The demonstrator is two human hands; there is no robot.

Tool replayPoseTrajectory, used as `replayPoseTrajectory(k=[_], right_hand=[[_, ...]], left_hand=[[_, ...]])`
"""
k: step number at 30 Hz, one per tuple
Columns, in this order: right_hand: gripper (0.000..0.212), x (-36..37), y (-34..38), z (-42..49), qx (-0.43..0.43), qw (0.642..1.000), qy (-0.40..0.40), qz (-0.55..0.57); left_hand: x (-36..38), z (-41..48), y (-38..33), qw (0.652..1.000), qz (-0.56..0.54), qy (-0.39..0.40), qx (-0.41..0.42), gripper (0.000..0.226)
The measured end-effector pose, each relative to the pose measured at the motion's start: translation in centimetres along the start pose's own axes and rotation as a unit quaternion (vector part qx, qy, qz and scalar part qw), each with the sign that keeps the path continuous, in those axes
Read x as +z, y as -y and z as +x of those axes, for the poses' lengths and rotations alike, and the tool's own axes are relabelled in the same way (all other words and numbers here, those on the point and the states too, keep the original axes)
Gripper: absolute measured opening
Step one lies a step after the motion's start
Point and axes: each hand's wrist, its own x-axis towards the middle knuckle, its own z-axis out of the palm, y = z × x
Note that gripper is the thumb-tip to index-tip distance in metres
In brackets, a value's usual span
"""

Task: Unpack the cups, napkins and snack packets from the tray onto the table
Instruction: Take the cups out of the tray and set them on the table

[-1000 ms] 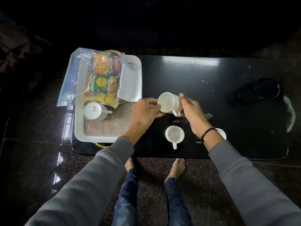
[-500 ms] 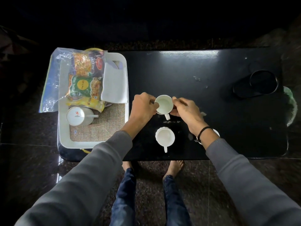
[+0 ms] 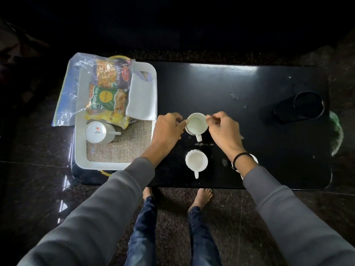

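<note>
A white cup (image 3: 196, 124) stands upright on the black table (image 3: 221, 87), its handle pointing toward me. My left hand (image 3: 167, 131) touches its left rim and my right hand (image 3: 223, 129) pinches its right rim. A second white cup (image 3: 196, 162) stands just nearer me. A third white cup (image 3: 254, 160) is mostly hidden behind my right wrist. The white tray (image 3: 78, 150) at the table's left end holds an upside-down cup (image 3: 98, 131), several snack packets (image 3: 107, 96) and a white napkin (image 3: 142, 100) on a burlap mat.
A clear plastic bag (image 3: 67, 93) hangs over the tray's far left side. A dark round object (image 3: 305, 104) sits at the table's far right. Dark floor and my bare feet (image 3: 201, 196) lie below the near table edge.
The cup held tilted in both hands has been turned upright and lowered onto the table beyond the second cup. The camera view shifted slightly.
</note>
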Motion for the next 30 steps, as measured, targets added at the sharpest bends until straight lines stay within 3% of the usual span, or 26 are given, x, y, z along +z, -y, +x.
replayPoseTrajectory(k=[6,11,20,24,30], right_hand=[[0.027,1.5,4.3,-2.1,-0.082,0.991,-0.002,-0.103],[0.025,6.2,8.7,-3.5,-0.131,0.986,0.027,-0.096],[0.023,18.4,16.5,-6.3,-0.151,0.975,0.138,-0.083],[0.039,21.7,17.6,-6.2,-0.116,0.975,0.134,-0.133],[0.043,23.1,17.9,-6.1,-0.078,0.981,0.132,-0.119]], left_hand=[[-4.1,-1.8,1.5,0.999,-0.018,-0.029,-0.008,0.029],[-8.9,-2.8,4.9,0.998,-0.012,-0.061,-0.026,0.027],[-18.8,-4.2,13.5,0.978,0.045,-0.189,-0.075,0.022],[-20.1,-3.3,16.1,0.973,0.017,-0.154,-0.17,0.039],[-19.7,-2.1,16.4,0.959,-0.184,-0.049,-0.209,0.061]])
